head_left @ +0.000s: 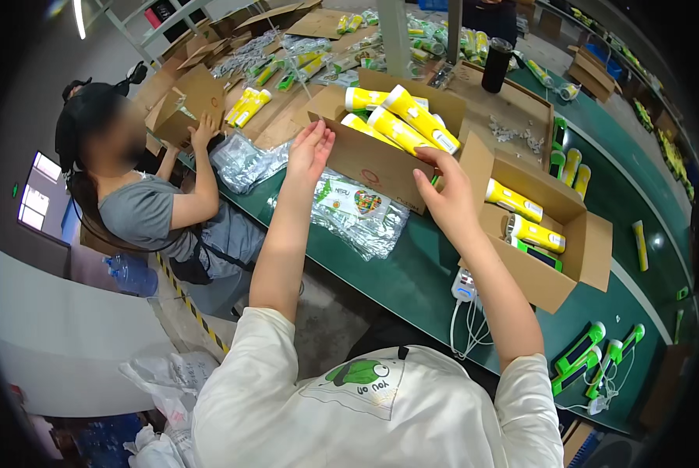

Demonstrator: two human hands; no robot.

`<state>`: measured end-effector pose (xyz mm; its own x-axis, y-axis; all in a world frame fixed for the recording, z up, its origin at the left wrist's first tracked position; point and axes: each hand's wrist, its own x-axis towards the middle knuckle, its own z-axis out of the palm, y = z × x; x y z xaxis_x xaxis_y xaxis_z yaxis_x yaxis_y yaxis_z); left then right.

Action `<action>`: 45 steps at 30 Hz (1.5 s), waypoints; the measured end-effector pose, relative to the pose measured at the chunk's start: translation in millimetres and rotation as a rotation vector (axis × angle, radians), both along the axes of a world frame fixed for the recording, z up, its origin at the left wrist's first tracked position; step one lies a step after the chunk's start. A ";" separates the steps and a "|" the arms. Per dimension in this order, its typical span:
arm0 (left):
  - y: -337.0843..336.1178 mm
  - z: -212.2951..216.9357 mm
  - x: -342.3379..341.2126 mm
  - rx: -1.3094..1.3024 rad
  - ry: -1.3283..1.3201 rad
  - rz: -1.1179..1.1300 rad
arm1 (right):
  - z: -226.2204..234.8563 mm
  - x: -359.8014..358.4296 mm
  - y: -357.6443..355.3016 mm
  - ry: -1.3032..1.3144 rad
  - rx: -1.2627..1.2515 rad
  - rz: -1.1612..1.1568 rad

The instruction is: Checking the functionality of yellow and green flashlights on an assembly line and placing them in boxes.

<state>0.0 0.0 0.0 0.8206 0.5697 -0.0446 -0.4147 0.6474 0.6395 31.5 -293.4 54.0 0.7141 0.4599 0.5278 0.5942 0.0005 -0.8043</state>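
Observation:
An open cardboard box point(365, 164) filled with yellow-and-white flashlights point(412, 117) stands in front of me on the green table. My left hand point(310, 152) is at its front left corner, fingers bent together against the cardboard edge. At the front right corner, my right hand point(449, 191) has its thumb by the front wall and its fingers over the top edge, close to the flashlight ends. Part of its grip is hidden. Below the box lies a stack of clear printed plastic bags point(357, 214).
A second open box point(595, 242) with yellow flashlights sits to the right. Green lamps with cables point(579, 359) and a white power strip point(464, 287) lie near the table edge. A black tumbler point(497, 66) stands behind. Another person point(146, 195) handles a carton at left.

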 end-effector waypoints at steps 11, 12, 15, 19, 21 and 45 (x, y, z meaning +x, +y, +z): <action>24.2 -21.5 3.8 0.289 0.235 0.034 | 5.1 -48.6 -79.6 -0.101 0.131 -0.146; 20.7 -23.8 3.4 0.256 0.197 0.012 | 6.3 -55.6 -103.0 -0.088 0.111 -0.212; 6.1 -16.3 -13.5 0.405 0.221 0.104 | 1.7 -64.9 -177.7 -0.052 0.080 -0.459; -145.7 -10.6 -61.0 1.059 0.290 0.505 | -14.3 -47.2 -285.6 0.136 0.377 -0.831; -230.3 -24.1 -85.4 1.480 0.269 0.454 | -13.1 -12.1 -341.3 0.085 0.469 -1.004; -345.1 -103.5 -122.4 0.809 0.329 -0.054 | -135.6 280.3 -380.2 0.552 -0.012 -0.563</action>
<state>-122.4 -345.1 -103.5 0.8642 0.4892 0.1177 -0.1105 -0.0436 0.9929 311.8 -673.6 -81.6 0.9986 -0.0455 0.0265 0.0173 -0.1922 -0.9812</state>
